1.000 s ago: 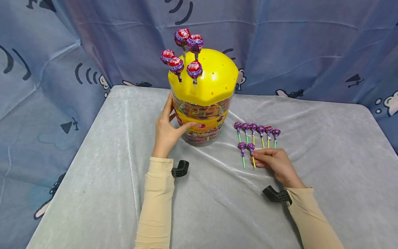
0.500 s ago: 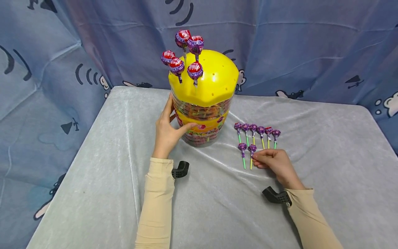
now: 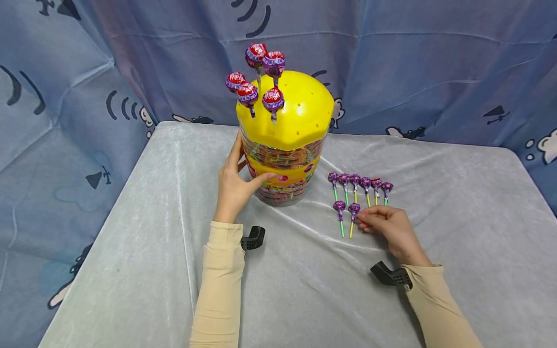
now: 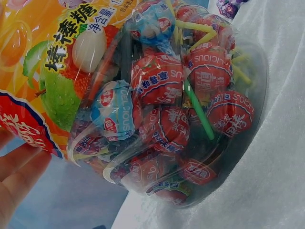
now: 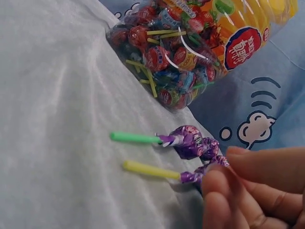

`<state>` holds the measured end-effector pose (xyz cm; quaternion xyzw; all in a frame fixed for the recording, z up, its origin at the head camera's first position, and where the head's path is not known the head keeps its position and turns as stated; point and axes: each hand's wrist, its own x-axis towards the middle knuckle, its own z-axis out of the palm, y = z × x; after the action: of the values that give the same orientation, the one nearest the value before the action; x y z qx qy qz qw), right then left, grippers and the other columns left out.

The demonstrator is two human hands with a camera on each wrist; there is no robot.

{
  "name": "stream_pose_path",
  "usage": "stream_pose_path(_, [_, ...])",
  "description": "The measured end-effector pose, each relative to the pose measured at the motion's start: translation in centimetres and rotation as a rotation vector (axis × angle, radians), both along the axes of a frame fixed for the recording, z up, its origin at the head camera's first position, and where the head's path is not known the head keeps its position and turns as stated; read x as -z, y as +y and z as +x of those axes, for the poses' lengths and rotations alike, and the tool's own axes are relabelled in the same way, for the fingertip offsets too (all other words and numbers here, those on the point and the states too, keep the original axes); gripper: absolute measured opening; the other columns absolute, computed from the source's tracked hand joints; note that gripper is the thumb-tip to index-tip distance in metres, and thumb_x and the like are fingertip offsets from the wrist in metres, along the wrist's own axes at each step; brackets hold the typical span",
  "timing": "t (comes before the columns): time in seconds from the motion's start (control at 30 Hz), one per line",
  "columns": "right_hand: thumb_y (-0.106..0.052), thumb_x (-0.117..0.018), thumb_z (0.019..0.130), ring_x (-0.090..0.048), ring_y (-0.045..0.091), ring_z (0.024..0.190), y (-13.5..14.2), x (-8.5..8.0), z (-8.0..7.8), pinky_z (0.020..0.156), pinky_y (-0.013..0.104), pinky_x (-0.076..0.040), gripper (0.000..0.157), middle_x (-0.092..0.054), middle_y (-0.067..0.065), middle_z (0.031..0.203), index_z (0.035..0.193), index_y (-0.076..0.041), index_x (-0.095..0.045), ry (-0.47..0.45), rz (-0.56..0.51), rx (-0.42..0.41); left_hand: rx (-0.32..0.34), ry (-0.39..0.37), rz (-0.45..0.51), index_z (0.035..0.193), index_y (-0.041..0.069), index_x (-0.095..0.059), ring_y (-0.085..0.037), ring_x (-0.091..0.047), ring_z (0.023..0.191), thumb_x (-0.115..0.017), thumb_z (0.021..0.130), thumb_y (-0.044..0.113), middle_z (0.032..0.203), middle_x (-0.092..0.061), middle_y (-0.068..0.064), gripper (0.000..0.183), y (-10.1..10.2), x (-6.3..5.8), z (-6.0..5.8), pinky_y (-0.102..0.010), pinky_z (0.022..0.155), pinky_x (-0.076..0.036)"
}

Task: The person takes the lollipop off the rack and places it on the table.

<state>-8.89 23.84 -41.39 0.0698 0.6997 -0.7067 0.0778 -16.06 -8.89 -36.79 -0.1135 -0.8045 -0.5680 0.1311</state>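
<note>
While the yellow-stick lollipop [image 3: 353, 218] lies on velvety grey cloth [image 3: 300, 290], right hand [image 3: 390, 227] sits narrow at its crinkled purple wrapper [image 3: 354, 208] (can't tell if pinched); left hand [image 3: 236, 186] grips the round clear-plastic tub [image 3: 284, 157], glossy yellow lid [image 3: 304, 106] on top.

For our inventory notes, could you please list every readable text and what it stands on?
"棒棒糖": orange label of the jar.
"净含量": same label, number unclear.
"LICIOUS": a red wrapper inside the jar.
Too small or blurred: red logo, purple wrappers, remaining small print.
</note>
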Motion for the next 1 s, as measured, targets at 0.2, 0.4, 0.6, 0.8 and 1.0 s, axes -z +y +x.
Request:
stream_pose_path(0.2, [0.006, -0.064, 0.086, -0.067, 0.012, 0.069, -0.4, -0.5, 0.2, 0.064, 0.023, -0.057, 0.013, -0.071, 0.003, 0.079, 0.085, -0.005, -0.071, 0.057, -0.058, 0.002, 0.002, 0.006, -0.003, 0.152, 0.017, -0.02, -0.02, -0.041, 0.13, -0.079, 0.075, 0.035, 0.147, -0.038, -0.008, 0.099, -0.2, -0.2, 0.0, -0.032, 0.103, -0.042])
stream_pose_path(0.4, [0.005, -0.063, 0.087, -0.069, 0.016, 0.074, -0.7, -1.7, 0.2, 0.069, 0.026, -0.058, 0.01, -0.072, 0.006, 0.083, 0.093, 0.001, -0.07, 0.145, -0.103, 0.005, 0.005, 0.008, 0.0, 0.152, 0.015, -0.02, -0.021, -0.042, 0.13, -0.079, 0.075, 0.031, 0.147, -0.038, -0.009, 0.099, 0.0, -0.2, 0.0, -0.033, 0.102, -0.042])
stream_pose_path(0.6, [0.004, -0.064, 0.087, -0.069, 0.015, 0.077, -2.6, -4.8, -0.8, 0.071, 0.025, -0.057, 0.012, -0.071, 0.006, 0.086, 0.097, 0.003, -0.069, 0.261, -0.1, 0.0, -0.005, -0.009, -0.008, 0.152, 0.016, -0.019, -0.022, -0.041, 0.13, -0.081, 0.075, 0.024, 0.147, -0.037, -0.009, 0.099, 0.0, 0.0, 0.0, -0.034, 0.103, -0.042])
stream_pose_path(0.8, [0.005, -0.065, 0.086, -0.068, 0.019, 0.076, -5.5, -8.7, -1.6, 0.073, 0.027, -0.057, 0.015, -0.071, 0.009, 0.088, 0.1, 0.01, -0.067, 0.39, -0.095, 0.003, -0.012, -0.015, -0.019, 0.152, 0.015, -0.019, -0.022, -0.041, 0.13, -0.081, 0.075, 0.024, 0.147, -0.038, -0.01, 0.099, 0.0, 0.0, 0.0, -0.033, 0.103, -0.042])
stream_pose_path(1.0, [0.012, -0.065, 0.083, -0.068, 0.022, 0.083, -8.5, -11.9, -2.0, 0.077, 0.031, -0.057, 0.018, -0.068, 0.014, 0.093, 0.101, 0.014, -0.065, 0.52, -0.203, -0.012, -0.014, -0.026, -0.019, 0.152, 0.016, -0.019, -0.022, -0.041, 0.13, -0.081, 0.075, 0.025, 0.147, -0.038, -0.009, 0.099, 0.1, 0.0, -0.1, -0.034, 0.104, -0.041])
